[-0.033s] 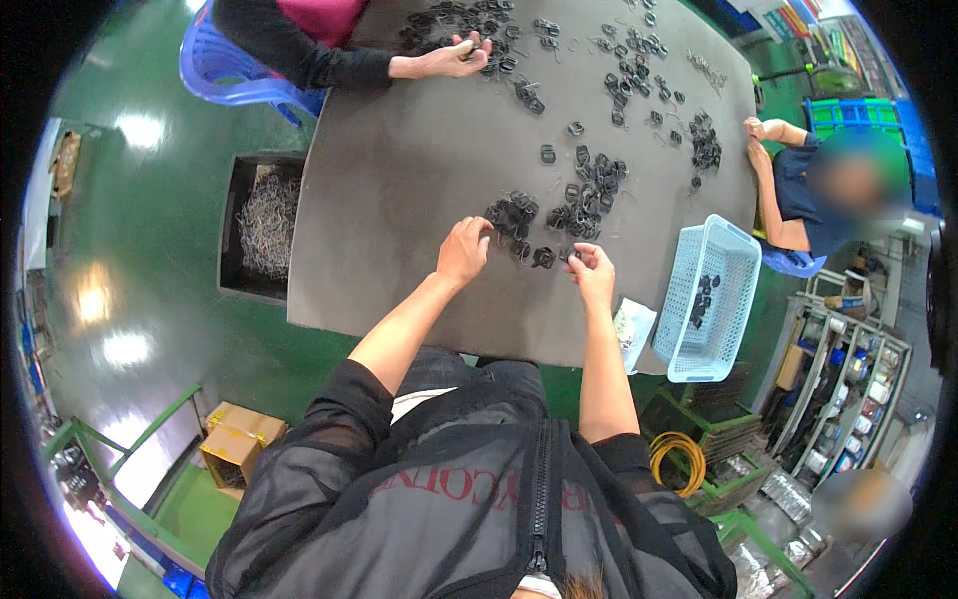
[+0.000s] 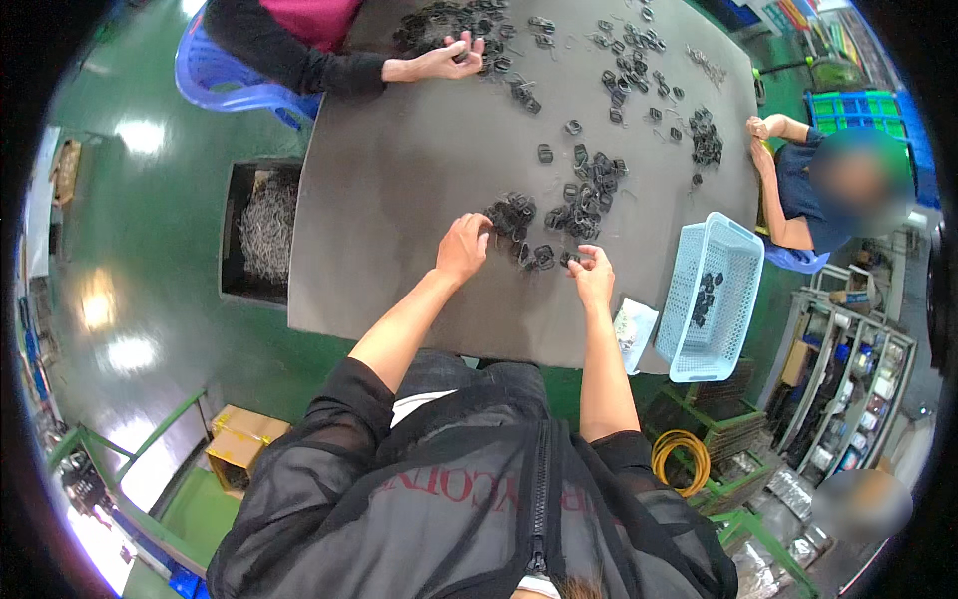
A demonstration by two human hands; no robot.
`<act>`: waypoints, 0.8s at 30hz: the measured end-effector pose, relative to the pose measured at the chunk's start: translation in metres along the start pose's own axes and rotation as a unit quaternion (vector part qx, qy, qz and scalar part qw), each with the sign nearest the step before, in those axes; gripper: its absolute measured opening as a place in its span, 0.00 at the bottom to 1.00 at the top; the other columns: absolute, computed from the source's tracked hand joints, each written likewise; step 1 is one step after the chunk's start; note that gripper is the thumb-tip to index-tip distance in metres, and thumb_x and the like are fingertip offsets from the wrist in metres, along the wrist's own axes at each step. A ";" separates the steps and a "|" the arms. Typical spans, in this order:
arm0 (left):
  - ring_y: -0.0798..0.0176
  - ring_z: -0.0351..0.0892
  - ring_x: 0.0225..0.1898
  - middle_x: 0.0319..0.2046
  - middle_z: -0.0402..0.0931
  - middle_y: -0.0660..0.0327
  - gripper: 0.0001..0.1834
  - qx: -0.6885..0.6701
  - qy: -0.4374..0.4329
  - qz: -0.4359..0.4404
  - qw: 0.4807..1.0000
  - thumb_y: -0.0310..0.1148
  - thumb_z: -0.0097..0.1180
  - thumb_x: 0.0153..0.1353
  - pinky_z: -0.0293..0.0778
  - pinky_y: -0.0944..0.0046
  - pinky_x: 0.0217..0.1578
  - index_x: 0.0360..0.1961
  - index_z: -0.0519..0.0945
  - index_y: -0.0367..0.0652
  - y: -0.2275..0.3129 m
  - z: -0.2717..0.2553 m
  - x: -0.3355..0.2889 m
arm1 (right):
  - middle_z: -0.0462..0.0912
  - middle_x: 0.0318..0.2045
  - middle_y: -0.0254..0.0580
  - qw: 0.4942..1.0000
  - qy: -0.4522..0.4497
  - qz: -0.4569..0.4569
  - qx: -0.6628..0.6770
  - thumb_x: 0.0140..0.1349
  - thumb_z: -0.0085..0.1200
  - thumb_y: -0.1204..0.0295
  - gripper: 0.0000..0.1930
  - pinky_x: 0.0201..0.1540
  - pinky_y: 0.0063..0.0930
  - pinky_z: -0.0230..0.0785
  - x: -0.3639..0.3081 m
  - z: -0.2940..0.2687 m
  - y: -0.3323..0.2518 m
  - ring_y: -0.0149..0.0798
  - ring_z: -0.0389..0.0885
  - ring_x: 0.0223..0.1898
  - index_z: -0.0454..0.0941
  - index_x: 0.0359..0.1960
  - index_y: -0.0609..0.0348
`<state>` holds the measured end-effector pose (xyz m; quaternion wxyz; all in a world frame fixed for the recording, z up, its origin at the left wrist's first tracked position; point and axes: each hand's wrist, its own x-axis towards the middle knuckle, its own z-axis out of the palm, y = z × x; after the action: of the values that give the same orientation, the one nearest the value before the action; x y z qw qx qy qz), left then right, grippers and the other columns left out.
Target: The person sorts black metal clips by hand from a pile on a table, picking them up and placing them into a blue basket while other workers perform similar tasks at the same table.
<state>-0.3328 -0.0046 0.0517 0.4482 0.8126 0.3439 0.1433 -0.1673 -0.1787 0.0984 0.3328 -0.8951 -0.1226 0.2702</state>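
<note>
A dark grey table (image 2: pixel 389 200) carries scattered small black ring-like parts, some with thin metal wire pieces among them. My left hand (image 2: pixel 463 250) is at the left edge of a small heap of these parts (image 2: pixel 512 215). Its fingers are curled, and whatever lies between the fingertips is hidden. With thumb and forefinger, my right hand (image 2: pixel 594 277) pinches one small black part (image 2: pixel 569 260) just above the table. Beside it, to the left, lies another black part (image 2: pixel 543 257). A larger cluster of black parts (image 2: pixel 597 185) spreads beyond my right hand.
A light blue basket (image 2: pixel 689 344) with a few black parts stands right, next to a white packet (image 2: pixel 634 334). A black bin of metal wire pieces (image 2: pixel 267 230) is left of the table. One co-worker's hand (image 2: pixel 454 58) reaches in far left; another person (image 2: pixel 788 190) sits right.
The view has shifted very slightly. Both my hands stay almost in place, the right one still pinching the small black part.
</note>
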 end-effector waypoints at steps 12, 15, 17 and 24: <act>0.54 0.67 0.50 0.45 0.69 0.59 0.20 0.180 0.004 0.003 0.984 0.36 0.62 0.49 0.70 0.55 0.45 0.43 0.72 0.43 0.048 0.065 0.171 | 0.79 0.32 0.40 0.997 -0.008 -0.081 -0.008 0.51 0.58 0.71 0.11 0.39 0.31 0.70 0.084 -0.014 -0.009 0.40 0.79 0.35 0.77 0.37 0.57; 0.53 0.68 0.48 0.44 0.69 0.59 0.20 0.241 -0.049 -0.009 0.969 0.35 0.63 0.48 0.71 0.55 0.42 0.42 0.72 0.43 0.041 0.071 0.184 | 0.78 0.31 0.40 0.989 -0.004 -0.149 0.001 0.54 0.55 0.71 0.07 0.37 0.33 0.70 0.136 -0.003 -0.056 0.42 0.79 0.34 0.78 0.34 0.55; 0.53 0.69 0.46 0.42 0.70 0.59 0.19 0.207 -0.065 -0.015 0.976 0.33 0.63 0.48 0.71 0.54 0.41 0.40 0.71 0.43 0.047 0.080 0.191 | 0.78 0.31 0.38 0.979 0.047 -0.197 -0.027 0.54 0.55 0.69 0.06 0.37 0.35 0.70 0.176 0.002 -0.069 0.43 0.79 0.34 0.77 0.34 0.53; 0.53 0.75 0.36 0.33 0.76 0.58 0.17 0.092 -0.079 0.021 0.992 0.28 0.61 0.49 0.71 0.57 0.39 0.41 0.72 0.41 0.039 0.074 0.183 | 0.78 0.32 0.39 0.942 0.029 -0.255 -0.215 0.54 0.56 0.65 0.07 0.37 0.38 0.72 0.242 0.038 -0.093 0.45 0.79 0.35 0.75 0.31 0.51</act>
<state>-0.1434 0.0606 0.0290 0.3943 0.8661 0.3021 0.0559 0.0072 0.0080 0.0390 0.1939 -0.8914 -0.3924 0.1176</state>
